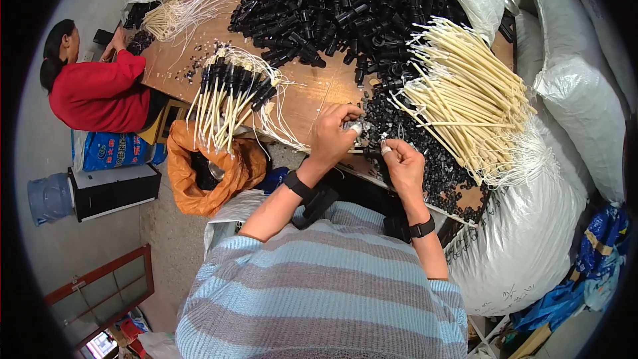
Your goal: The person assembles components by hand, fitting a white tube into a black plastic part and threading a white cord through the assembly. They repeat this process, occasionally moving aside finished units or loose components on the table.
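Above the table's front edge, my left hand (332, 134) is closed, its fingers curled around something whitish that I cannot make out. To its right, my right hand (404, 167) pinches thumb against fingers, and a thin white cord (401, 130) shows at the fingertips. White wrapping covers part of its thumb. Small black plastic pieces (435, 176) lie scattered beyond and beside both hands. Left of my left hand, a bundle of cream rods with black sockets (232, 90) overhangs the table edge, trailing white cords. On the right lies a large pile of cream rods (465, 96) with white cord ends.
Black tubular fittings (332, 10) are heaped on the wooden table (319, 86). An orange sack (183, 183) stands open below the left edge. Stuffed white sacks (525, 239) crowd the right. A person in red (100, 96) works at the far left, near another cord bundle (174, 20).
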Tool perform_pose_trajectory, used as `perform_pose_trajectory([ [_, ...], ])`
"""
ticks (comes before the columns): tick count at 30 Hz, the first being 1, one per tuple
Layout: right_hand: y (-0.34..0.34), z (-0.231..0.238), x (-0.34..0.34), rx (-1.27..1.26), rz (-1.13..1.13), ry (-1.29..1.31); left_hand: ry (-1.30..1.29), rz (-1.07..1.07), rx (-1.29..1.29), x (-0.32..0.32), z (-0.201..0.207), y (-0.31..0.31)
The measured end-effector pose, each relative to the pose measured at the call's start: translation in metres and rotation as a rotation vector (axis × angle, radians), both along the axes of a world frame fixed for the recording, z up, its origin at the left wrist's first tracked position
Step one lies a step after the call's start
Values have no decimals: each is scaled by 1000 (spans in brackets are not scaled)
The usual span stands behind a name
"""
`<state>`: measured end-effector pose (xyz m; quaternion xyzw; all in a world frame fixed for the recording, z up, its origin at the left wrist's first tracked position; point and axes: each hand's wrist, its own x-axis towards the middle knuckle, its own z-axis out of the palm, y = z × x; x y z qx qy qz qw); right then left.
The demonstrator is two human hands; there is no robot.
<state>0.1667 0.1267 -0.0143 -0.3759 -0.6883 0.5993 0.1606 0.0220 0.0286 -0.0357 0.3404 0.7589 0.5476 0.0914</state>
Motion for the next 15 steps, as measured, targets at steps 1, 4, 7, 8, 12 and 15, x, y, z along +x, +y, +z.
perform_pose_trajectory([
  [1, 0, 2, 0, 44, 22, -15, 3, -69, 3, -2, 2, 0],
  [4, -2, -1, 0, 117, 63, -1, -92, -348, -11, 9, 11, 5],
  [7, -5, 0, 2, 342, 70, -9, 20, -326, -29, 16, 9, 5],
  [8, -6, 0, 1, 340, 72, -9, 29, -287, -18, 17, 10, 4],
  [12, -4, 6, 3, 438, 110, 12, -348, -387, 8, 16, 16, -3],
  [15, -4, 10, 3, 420, 138, -9, -713, -547, 41, -6, 24, -7],
])
